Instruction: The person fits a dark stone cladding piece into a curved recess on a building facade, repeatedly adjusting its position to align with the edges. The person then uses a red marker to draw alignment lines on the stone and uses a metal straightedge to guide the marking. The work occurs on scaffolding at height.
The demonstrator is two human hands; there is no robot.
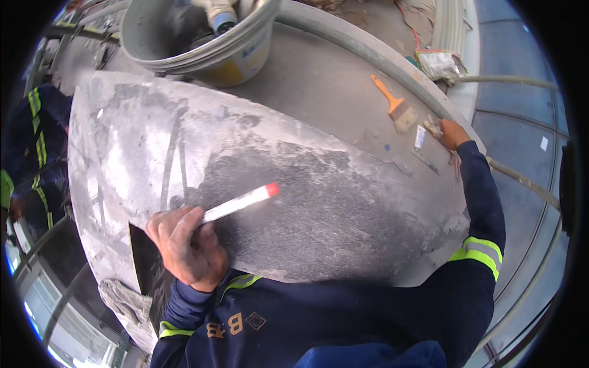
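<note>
Pinched in my left hand [190, 245] is a slim white tube with a red cap [242, 202], tilted up to the right. It hangs over a large curved grey panel [294, 202] with a dark, rough, dusty patch. My right hand [453, 134] reaches to the far right and closes on a crumpled beige lump [432, 127]; its fingers are partly hidden. Close by on the grey surface lie a paintbrush [396, 105] with an orange handle, a small white tube [419, 137] and a thin flat tool [424, 161].
A grey bucket [245, 64] holding tools stands behind the panel. A crumpled white packet [440, 64] lies beyond the curved rim. At the left edge is another person in a dark sleeve [40, 135] with reflective stripes. A grey rag [126, 306] hangs at the panel's near-left edge.
</note>
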